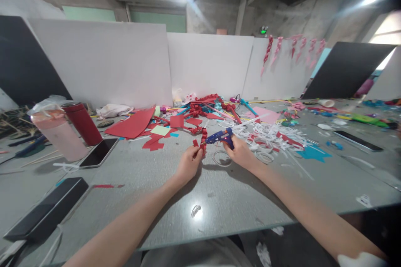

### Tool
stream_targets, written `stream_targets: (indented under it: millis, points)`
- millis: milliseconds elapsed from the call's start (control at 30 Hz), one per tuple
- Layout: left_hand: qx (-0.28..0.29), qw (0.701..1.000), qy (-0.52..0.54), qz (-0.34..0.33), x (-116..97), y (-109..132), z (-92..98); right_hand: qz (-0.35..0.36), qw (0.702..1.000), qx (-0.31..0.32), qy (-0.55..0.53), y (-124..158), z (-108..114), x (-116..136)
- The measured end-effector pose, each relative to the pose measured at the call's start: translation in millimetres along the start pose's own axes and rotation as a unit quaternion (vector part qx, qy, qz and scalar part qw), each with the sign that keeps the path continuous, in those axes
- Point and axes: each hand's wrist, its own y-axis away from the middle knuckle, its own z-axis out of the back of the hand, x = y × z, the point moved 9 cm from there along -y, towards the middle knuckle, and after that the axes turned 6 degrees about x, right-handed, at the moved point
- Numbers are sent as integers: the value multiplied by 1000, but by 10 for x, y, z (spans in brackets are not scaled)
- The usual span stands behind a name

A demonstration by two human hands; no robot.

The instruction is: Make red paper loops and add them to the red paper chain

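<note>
My left forearm [134, 212] and right forearm [297, 200], both bare, slant inward over the near edge of the table [232, 204]. My left hand [189, 162] pinches, thumb against fingers; my right hand [242, 152] curls in a grip, near it but apart.

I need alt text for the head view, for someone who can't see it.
The right hand holds a blue glue gun, its nozzle close to a red strip in the left hand. Red paper and white strips litter the grey table beyond.
</note>
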Motion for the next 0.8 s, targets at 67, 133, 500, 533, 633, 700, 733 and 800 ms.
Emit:
stream_targets:
  millis: [67,133,500,533,633,700,733,800]
  points:
    - [1,1000,5,-3,1,-2,-4,1,1000,3,-1,-1,-4,-4]
    - [0,1000,4,-3,7,-2,-3,1,1000,5,-2,-2,-9,-10]
    - [-1,1000,5,-2,24,1,-6,-3,1000,10,-1,-2,3,-26]
    - [-1,1000,6,-2,23,0,-4,-3,1000,10,0,-3,3,-26]
    - [0,1000,9,-3,17,0,-1,-1,1000,9,2,-7,6,-29]
    - [-1,1000,12,-4,15,3,3,0,1000,7,3,-8,10,-31]
    - [-2,1000,13,-3,13,4,5,1,1000,6,4,-9,12,-32]
    - [-3,1000,19,0,11,7,10,3,1000,6,4,-9,15,-32]
